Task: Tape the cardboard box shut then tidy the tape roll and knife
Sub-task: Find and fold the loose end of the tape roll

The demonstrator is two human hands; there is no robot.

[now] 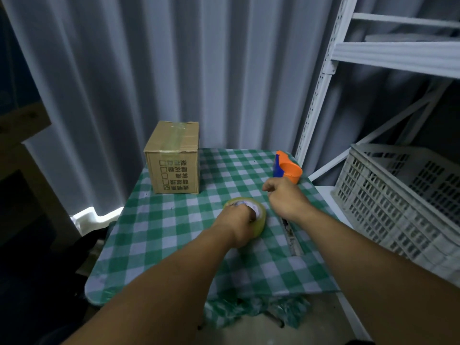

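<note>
Taped cardboard box (174, 158) stands on the bench (154, 235).
Left hand (239, 226) grips the tape roll (257, 215); right hand (286, 197) curled, possibly around the knife.

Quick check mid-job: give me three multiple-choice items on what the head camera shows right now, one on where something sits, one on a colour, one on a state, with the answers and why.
1. Where does the cardboard box stand?
A. at the far left of the table
B. inside the white crate
C. on the shelf

2. What colour is the tablecloth check?
A. red and white
B. green and white
C. blue and yellow

3. What is the state of the box top?
A. flaps standing open
B. closed with tape across it
C. crushed flat

Answers:
1 A: the box sits on the cloth at the far left corner, apart from the crate on the right.
2 B: the squares are green and white.
3 B: a strip of clear tape runs over the closed flaps, while the left hand rests on the tape roll and the right hand hovers closed beside it.
</note>
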